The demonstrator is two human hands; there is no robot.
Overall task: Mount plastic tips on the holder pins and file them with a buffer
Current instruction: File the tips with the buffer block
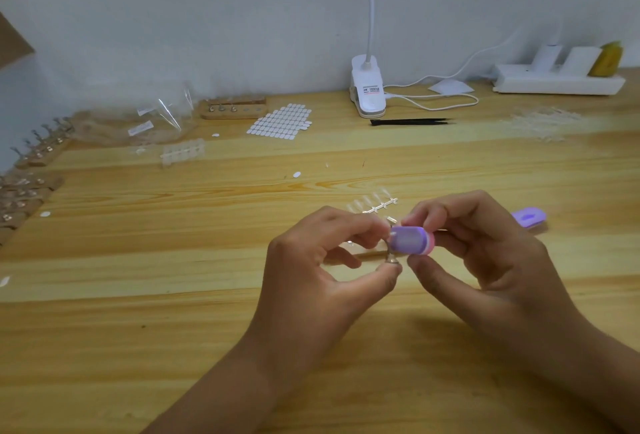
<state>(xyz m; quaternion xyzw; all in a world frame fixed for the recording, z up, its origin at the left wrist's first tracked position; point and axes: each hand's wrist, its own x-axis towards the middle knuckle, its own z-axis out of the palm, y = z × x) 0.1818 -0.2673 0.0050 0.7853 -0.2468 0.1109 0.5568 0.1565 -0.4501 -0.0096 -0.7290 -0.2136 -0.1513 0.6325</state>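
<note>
My left hand (332, 260) pinches a small metal holder pin (392, 258) between thumb and fingers, above the wooden table (173, 312). A clear plastic tip sits at the pin's top, mostly hidden by my fingers. My right hand (485, 250) grips a short purple buffer (408, 240) with a pink edge, and its flat face lies against the tip. A strip of clear plastic tips (372, 204) lies on the table just behind my hands.
A second purple buffer (529, 217) lies to the right. Wooden holder blocks with pins (232, 108) stand at the back and along the left edge (38, 153). A sheet of white adhesive tabs (280, 122), black tweezers (412, 121), a clip lamp (367, 92) and a power strip (557, 80) sit at the back.
</note>
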